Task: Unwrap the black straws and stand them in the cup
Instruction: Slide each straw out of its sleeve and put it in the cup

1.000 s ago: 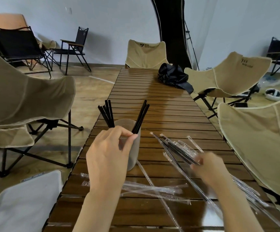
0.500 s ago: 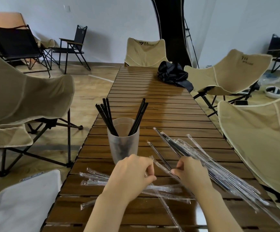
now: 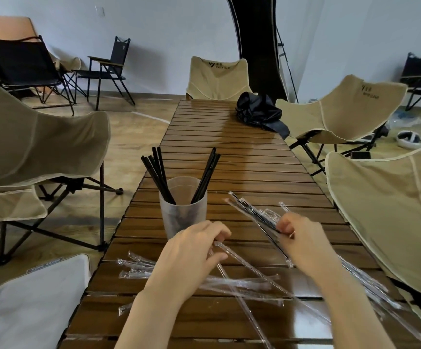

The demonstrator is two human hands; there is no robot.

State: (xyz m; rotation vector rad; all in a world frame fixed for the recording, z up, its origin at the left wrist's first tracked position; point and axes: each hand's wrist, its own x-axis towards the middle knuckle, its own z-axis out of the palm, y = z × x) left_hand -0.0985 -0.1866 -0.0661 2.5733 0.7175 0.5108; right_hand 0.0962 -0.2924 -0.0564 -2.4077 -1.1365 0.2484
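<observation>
A frosted plastic cup (image 3: pixel 183 210) stands on the wooden slat table (image 3: pixel 229 152). Several bare black straws (image 3: pixel 155 172) lean in it, in two bunches. In front of the cup, my left hand (image 3: pixel 191 258) pinches the end of a clear wrapper (image 3: pixel 244 263) that trails to the right. A hand's width to the right, my right hand (image 3: pixel 305 245) is curled round a black straw (image 3: pixel 254 214) whose tip points up-left. That straw lies among the pile of wrapped straws (image 3: pixel 365 285). I cannot tell how much wrapper is still on it.
Several empty clear wrappers (image 3: pixel 141 268) lie across the table's near part. A black bag (image 3: pixel 259 112) sits at the far right of the table. Beige folding chairs (image 3: pixel 40 147) stand on both sides, and a white fabric surface (image 3: pixel 28 311) is at the near left corner.
My left hand left the cup's rim and came down beside my right hand on a wrapped straw. Both hands have since drawn apart, the left one holding clear wrapper.
</observation>
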